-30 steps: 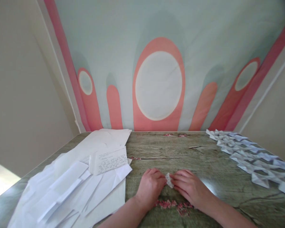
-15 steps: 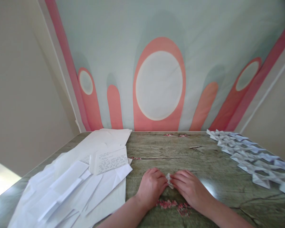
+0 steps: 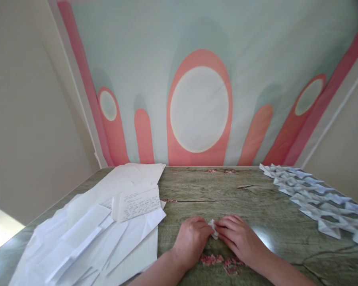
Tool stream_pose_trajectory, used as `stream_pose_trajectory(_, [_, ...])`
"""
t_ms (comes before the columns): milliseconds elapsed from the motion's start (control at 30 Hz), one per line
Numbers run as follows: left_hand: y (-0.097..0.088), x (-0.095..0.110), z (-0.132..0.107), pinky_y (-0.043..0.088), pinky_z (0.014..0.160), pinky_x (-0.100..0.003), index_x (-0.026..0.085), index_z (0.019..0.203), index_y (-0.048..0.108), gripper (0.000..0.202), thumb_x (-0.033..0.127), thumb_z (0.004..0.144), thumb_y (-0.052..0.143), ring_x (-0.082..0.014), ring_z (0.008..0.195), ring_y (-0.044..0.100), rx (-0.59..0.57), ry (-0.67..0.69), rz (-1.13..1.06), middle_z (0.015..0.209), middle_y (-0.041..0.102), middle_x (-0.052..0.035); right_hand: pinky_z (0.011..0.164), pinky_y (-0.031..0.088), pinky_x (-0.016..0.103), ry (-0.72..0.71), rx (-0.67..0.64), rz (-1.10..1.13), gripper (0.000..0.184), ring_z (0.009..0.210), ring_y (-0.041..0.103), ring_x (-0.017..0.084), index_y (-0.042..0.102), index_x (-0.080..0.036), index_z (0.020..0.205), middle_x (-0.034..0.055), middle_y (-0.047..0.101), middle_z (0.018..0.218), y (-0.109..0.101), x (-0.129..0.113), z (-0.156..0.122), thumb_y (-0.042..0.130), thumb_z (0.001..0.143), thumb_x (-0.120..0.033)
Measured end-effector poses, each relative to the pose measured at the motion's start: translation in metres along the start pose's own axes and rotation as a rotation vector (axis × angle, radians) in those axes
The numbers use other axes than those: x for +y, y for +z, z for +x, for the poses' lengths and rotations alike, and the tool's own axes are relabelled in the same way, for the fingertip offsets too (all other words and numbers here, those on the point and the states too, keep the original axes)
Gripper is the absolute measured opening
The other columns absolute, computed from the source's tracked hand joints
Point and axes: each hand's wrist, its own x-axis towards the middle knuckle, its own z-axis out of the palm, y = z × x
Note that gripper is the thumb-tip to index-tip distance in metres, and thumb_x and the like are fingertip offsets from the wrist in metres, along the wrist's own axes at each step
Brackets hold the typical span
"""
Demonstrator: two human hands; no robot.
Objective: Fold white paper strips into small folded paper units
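Note:
My left hand [image 3: 192,239] and my right hand [image 3: 239,238] meet near the front middle of the wood-grain table [image 3: 214,190]. Both pinch a small folded piece of white paper [image 3: 213,228] between their fingertips, pressing it down against the tabletop. Most of the paper is hidden under my fingers; only a small crumpled corner shows between the two hands.
A loose heap of white paper sheets [image 3: 89,230] covers the left of the table, with a handwritten note [image 3: 137,202] on top. Several folded paper shapes [image 3: 313,194] lie in a row along the right edge. A pink and pale-green wall hanging [image 3: 199,107] stands behind.
Both hands stayed together on the small paper and pressed it lower, so less of it shows now. The view shifted down slightly.

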Motion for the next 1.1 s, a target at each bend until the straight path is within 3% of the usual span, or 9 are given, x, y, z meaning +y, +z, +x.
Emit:
stream_pose_trajectory(200, [0.003, -0.004, 0.005, 0.044, 0.074, -0.025, 0.023, 0.087, 0.067, 0.013, 0.018, 0.077, 0.062, -0.0166, 0.078, 0.061, 0.087, -0.344, -0.194, 0.081, 0.069, 0.0015, 0.078, 0.044, 0.033, 0.204, 0.016, 0.167, 0.022, 0.086, 0.058, 0.018, 0.067, -0.024, 0.088, 0.0037, 0.065, 0.089, 0.004, 0.000, 0.002, 0.045, 0.090, -0.023])
stream_pose_trajectory(300, [0.004, -0.006, 0.006, 0.042, 0.078, -0.030, 0.024, 0.085, 0.067, 0.013, 0.019, 0.073, 0.067, -0.0185, 0.080, 0.061, 0.118, -0.423, -0.217, 0.079, 0.070, 0.0028, 0.078, 0.044, 0.031, 0.343, 0.020, 0.272, 0.024, 0.085, 0.058, 0.018, 0.067, -0.023, 0.078, 0.0029, 0.063, 0.086, 0.007, 0.003, 0.004, 0.047, 0.089, -0.030])
stream_pose_trajectory(567, [0.004, -0.005, 0.007, 0.039, 0.078, -0.033, 0.023, 0.084, 0.067, 0.012, 0.020, 0.073, 0.065, -0.0196, 0.080, 0.060, 0.134, -0.462, -0.187, 0.077, 0.069, 0.0015, 0.078, 0.043, 0.032, 0.479, 0.059, 0.295, 0.028, 0.085, 0.057, 0.019, 0.065, -0.021, 0.065, 0.0033, 0.060, 0.083, 0.019, 0.015, 0.006, 0.053, 0.084, -0.038])
stream_pose_trajectory(1100, [0.000, -0.003, 0.007, 0.038, 0.075, -0.032, 0.023, 0.078, 0.067, 0.008, 0.021, 0.078, 0.060, -0.0187, 0.079, 0.057, 0.131, -0.412, -0.142, 0.077, 0.067, 0.0010, 0.079, 0.041, 0.033, 0.464, 0.015, 0.197, 0.021, 0.088, 0.055, 0.020, 0.057, -0.021, 0.065, 0.0034, 0.058, 0.087, 0.018, 0.017, 0.008, 0.054, 0.082, -0.033])
